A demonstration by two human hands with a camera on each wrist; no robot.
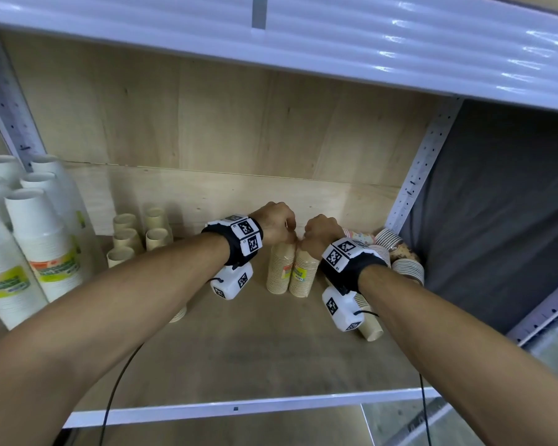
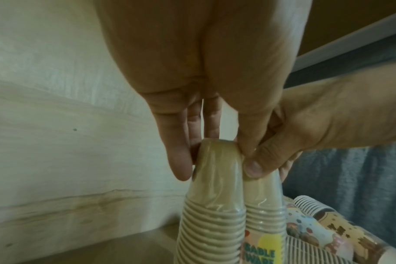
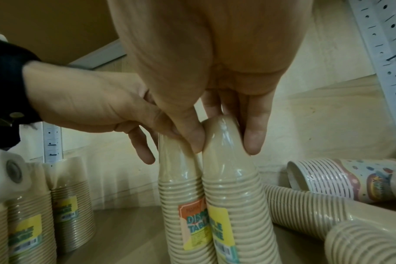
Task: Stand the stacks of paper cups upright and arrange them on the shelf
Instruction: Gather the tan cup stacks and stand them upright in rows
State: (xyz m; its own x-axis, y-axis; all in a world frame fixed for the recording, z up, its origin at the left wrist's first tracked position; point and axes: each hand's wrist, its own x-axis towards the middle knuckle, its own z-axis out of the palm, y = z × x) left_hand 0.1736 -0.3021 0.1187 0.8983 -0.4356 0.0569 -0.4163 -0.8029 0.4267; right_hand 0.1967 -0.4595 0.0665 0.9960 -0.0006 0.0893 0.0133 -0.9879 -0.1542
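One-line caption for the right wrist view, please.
Right hand and left hand each grip the top of an upright beige cup stack, side by side; more stacks lie toppled at right.

Two upright stacks point(image 1: 290, 273) side by side (touching), toppled stacks point(image 1: 400, 252) right.

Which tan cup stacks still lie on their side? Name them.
The tan stacks at the right end of the shelf, by the patterned cups, lie flat. The two stacks held by the left hand and right hand stand upright, as do those further left.
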